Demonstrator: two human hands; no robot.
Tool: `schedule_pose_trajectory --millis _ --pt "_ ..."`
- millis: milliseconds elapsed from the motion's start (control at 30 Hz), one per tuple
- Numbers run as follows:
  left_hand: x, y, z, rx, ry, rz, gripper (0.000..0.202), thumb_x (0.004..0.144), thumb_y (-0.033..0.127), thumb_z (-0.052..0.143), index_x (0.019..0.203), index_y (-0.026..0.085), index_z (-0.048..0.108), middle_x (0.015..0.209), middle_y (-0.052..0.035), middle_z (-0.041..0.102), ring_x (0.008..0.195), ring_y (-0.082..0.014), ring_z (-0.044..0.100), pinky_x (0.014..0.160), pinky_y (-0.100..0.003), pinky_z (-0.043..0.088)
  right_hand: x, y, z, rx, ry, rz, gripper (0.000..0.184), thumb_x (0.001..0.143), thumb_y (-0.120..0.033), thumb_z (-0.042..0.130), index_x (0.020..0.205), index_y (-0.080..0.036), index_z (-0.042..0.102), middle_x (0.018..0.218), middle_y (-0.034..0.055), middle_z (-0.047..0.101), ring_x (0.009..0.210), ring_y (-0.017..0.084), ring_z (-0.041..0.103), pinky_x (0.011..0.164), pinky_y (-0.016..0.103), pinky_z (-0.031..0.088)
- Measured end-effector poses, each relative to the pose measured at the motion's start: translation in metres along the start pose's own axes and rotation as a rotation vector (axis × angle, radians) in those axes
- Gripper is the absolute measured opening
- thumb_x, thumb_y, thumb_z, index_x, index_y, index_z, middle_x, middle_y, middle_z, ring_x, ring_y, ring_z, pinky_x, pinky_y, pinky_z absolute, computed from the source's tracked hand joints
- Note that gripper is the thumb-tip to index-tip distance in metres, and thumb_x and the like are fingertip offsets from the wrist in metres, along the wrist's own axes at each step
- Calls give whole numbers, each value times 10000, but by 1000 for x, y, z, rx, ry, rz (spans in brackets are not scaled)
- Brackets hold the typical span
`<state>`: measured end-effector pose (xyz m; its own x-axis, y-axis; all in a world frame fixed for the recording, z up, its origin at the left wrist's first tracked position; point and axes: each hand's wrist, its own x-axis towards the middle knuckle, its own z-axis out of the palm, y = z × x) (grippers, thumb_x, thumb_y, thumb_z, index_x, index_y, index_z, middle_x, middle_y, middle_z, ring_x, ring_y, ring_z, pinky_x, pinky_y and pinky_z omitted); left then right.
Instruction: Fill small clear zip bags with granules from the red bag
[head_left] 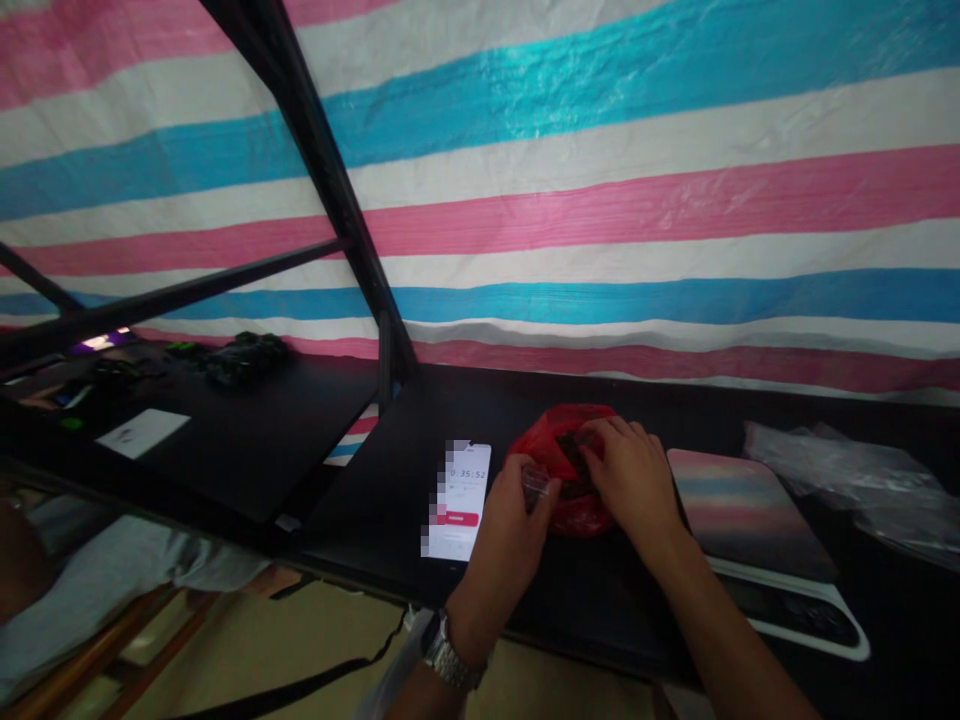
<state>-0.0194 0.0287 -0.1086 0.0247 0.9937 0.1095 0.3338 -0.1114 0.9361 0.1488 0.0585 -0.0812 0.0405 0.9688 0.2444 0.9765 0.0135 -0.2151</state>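
Just right of the frame's centre and low down, a red plastic bag (574,475) lies on the black table (390,480), and both hands are at it. The left hand (517,520) comes up from the bottom edge with a metal wristwatch (450,655) on its wrist; its fingers are curled and pinch a small clear wrapper or fold of plastic at the bag's left side. The right hand (634,475) rests on the bag's right half, fingers bent down onto a dark item inside the bag's mouth; how firmly it grips that item cannot be told.

Touching distance to the left of the bag, a phone (459,500) lies face up with a lit white screen showing a timer. To the right of the hands sits a flat scale (757,520) with a shiny top plate that mirrors the striped backdrop. Further right, near the frame's edge, crumpled clear plastic (847,470) lies on the table. A striped tarpaulin (637,180) in pink, white and blue fills the upper frame behind a black metal frame (322,170). At the left, a second dark table carries a white sheet of paper (142,432) and some dark objects too dim to identify.
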Motion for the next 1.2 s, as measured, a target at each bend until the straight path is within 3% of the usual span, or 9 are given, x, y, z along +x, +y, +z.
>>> schedule_pose_trajectory --millis 167,333,467,567,700,867,1067,1133,1200 --pt "6 1 0 -162 99 -49 153 936 344 710 1001 219 650 877 -21 717 804 -211 679 734 -314 507 4 9 -1 53 -91 -36 191 1023 -247 642 1164 -221 768 1232 93 794 1151 336 676 909 429 429" --pt "12 0 2 -542 198 -171 434 835 588 802 958 195 668 808 15 661 739 -156 623 689 -264 514 2 13 -6 142 -216 -69 175 992 -270 695 1129 -272 806 1190 58 825 1187 337 700 965 444 422" --pt "14 -2 10 -746 268 -217 562 719 662 878 922 188 654 773 41 640 670 -112 581 612 -217 486 2 0 -9 215 -263 -76 193 985 -277 704 1139 -267 820 1157 63 837 1166 335 726 1010 451 427" --pt "14 -3 16 -828 331 -234 585 691 677 894 894 192 637 741 58 624 627 -92 558 566 -192 465 2 -7 -10 314 -288 -54 160 978 -275 700 1068 -270 832 1075 45 852 1070 308 763 957 416 460" --pt "14 -3 21 -886 348 -205 559 721 658 885 919 196 640 788 45 659 694 -105 622 658 -212 541 0 -4 -7 557 -323 -41 135 959 -267 690 987 -257 823 1037 27 853 938 240 784 839 338 504" --pt "12 -2 18 -708 355 -132 496 821 635 822 987 206 638 848 23 664 742 -132 634 687 -242 545 0 5 5 756 -359 -94 169 931 -311 666 945 -232 814 1025 44 849 931 234 782 840 330 543" --pt "-4 14 6 -233 487 251 236 894 338 781 1060 226 657 1034 -31 650 925 -173 640 831 -285 531 6 20 4 943 -329 -28 280 917 -431 643 978 -210 803 958 67 839 878 248 776 799 343 585" --pt "-13 21 8 -209 440 324 240 876 293 789 1066 234 656 1034 -28 664 932 -176 654 833 -283 535 8 26 -2 944 -280 -10 298 910 -451 646 974 -209 808 949 71 837 878 256 774 796 350 585" --pt "-21 28 15 -262 283 270 255 892 307 777 1104 240 651 989 -15 693 875 -168 678 789 -274 543 8 31 -9 935 -224 9 302 899 -460 650 970 -213 809 955 74 838 899 264 774 812 360 581"
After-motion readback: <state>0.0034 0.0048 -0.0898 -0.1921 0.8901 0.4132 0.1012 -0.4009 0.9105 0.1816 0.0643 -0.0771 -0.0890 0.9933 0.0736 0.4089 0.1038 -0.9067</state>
